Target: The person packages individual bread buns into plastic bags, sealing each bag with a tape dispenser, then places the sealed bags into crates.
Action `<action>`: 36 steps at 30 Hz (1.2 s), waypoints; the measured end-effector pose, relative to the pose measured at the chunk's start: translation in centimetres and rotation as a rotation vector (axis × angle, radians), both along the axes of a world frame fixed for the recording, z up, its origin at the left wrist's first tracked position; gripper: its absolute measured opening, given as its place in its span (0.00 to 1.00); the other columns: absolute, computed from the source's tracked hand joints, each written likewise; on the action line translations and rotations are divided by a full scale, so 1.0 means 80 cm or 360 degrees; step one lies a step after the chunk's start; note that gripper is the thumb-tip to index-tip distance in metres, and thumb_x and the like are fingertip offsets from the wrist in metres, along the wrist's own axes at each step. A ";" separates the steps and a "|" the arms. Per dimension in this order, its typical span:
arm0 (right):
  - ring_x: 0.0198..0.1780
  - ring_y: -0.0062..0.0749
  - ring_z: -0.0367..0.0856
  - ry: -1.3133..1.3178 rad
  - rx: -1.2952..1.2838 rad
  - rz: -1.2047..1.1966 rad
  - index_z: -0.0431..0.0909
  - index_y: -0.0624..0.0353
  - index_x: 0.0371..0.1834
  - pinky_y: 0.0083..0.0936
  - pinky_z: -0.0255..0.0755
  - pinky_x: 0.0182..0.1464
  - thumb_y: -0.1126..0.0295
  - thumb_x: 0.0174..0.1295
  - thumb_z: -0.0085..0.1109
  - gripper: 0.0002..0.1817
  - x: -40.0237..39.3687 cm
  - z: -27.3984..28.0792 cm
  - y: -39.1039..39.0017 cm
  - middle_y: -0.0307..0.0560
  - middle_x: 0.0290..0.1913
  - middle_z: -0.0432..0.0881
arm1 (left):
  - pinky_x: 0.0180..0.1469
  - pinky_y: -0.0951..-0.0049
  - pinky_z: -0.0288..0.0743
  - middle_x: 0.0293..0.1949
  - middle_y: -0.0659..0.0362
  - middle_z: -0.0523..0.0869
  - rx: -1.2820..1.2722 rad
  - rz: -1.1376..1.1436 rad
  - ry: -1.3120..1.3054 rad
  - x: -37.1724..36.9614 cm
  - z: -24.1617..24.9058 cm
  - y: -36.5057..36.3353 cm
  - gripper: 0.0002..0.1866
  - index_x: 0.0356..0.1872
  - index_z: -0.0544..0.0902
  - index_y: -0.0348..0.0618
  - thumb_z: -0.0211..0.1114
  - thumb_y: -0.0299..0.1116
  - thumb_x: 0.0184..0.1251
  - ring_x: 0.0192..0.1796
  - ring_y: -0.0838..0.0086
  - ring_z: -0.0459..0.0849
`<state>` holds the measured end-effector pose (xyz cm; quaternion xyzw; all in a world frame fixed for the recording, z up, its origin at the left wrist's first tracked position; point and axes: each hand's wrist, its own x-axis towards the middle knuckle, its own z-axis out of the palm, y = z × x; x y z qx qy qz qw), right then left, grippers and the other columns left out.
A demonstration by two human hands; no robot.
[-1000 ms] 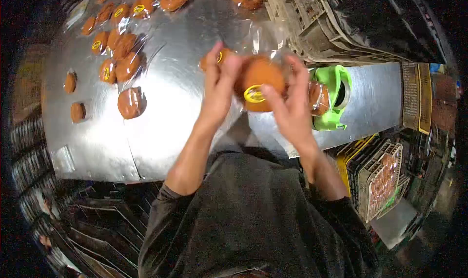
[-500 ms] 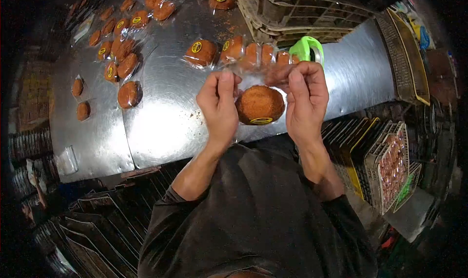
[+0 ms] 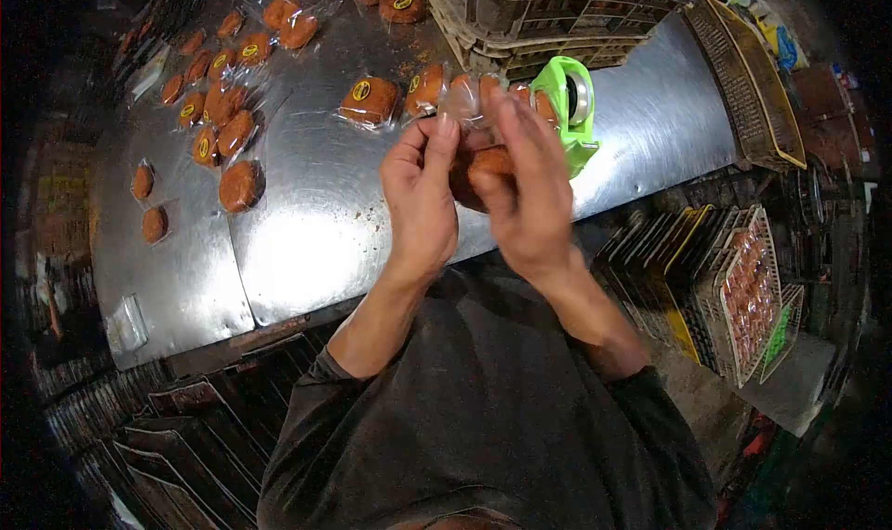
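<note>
A brown, crumb-coated bun in a clear plastic bag [image 3: 462, 184] is up in front of me, above the metal table's near edge. My left hand [image 3: 423, 182] pinches the bag at its left side, thumb pointing up. Across the bun's right side passes my right hand [image 3: 534, 191], fingers stretched upward and smeared by motion, thumb in front of the bun. It hides much of the bun and bag. Just beyond my right hand stands a green tape dispenser [image 3: 555, 82]. Behind my hands lie several wrapped buns, one a bun with a yellow label [image 3: 370, 101].
More wrapped buns [image 3: 223, 103] are scattered over the left of the metal table [image 3: 307, 242]. A plastic crate [image 3: 557, 19] stands at the back. Stacked crates [image 3: 683, 279] are at the lower right, one holding wrapped items. A small clear packet [image 3: 132, 321] lies at the table's left corner.
My right hand has moved left and across the bun, its fingers now straightened instead of pinching the bag. My left hand keeps its pinch. The view has shifted slightly.
</note>
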<state>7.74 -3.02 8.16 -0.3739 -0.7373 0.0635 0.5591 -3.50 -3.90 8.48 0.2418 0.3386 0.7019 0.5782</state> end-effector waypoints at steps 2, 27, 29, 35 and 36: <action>0.56 0.53 0.78 0.0026 -0.0399 0.0129 0.73 0.66 0.58 0.41 0.69 0.60 0.67 0.68 0.55 0.19 -0.007 -0.008 -0.004 0.60 0.57 0.78 | 0.46 0.81 0.72 0.39 0.62 0.84 0.0194 0.0082 0.0545 -0.007 -0.010 -0.008 0.08 0.42 0.79 0.36 0.59 0.32 0.74 0.40 0.80 0.80; 0.46 0.27 0.78 0.1256 -0.1281 -0.0254 0.67 0.59 0.49 0.22 0.71 0.50 0.69 0.67 0.58 0.13 0.015 -0.031 0.076 0.45 0.43 0.77 | 0.40 0.81 0.67 0.35 0.62 0.73 0.0126 0.0483 0.0289 -0.011 -0.056 0.083 0.13 0.36 0.64 0.44 0.62 0.19 0.65 0.36 0.83 0.69; 0.50 0.34 0.76 0.0468 -0.0967 -0.0561 0.69 0.65 0.50 0.31 0.69 0.53 0.62 0.67 0.59 0.18 0.119 -0.096 0.073 0.50 0.46 0.77 | 0.40 0.81 0.67 0.34 0.63 0.72 0.0100 0.0447 0.0294 -0.011 -0.054 0.087 0.14 0.37 0.63 0.45 0.62 0.19 0.65 0.35 0.83 0.69; 0.45 0.31 0.73 0.0378 -0.1523 -0.0745 0.80 0.70 0.32 0.29 0.67 0.48 0.56 0.63 0.63 0.22 0.176 -0.150 0.105 0.49 0.42 0.78 | 0.44 0.80 0.67 0.37 0.63 0.75 0.0057 0.0283 0.0389 0.017 -0.066 0.077 0.12 0.37 0.66 0.48 0.62 0.21 0.66 0.38 0.83 0.70; 0.44 0.29 0.72 0.0325 -0.1499 -0.0697 0.80 0.71 0.29 0.27 0.65 0.46 0.56 0.64 0.62 0.23 0.178 -0.147 0.109 0.48 0.41 0.79 | 0.44 0.81 0.67 0.37 0.63 0.75 0.0053 0.0284 0.0392 0.022 -0.068 0.074 0.12 0.37 0.66 0.48 0.62 0.21 0.66 0.38 0.83 0.70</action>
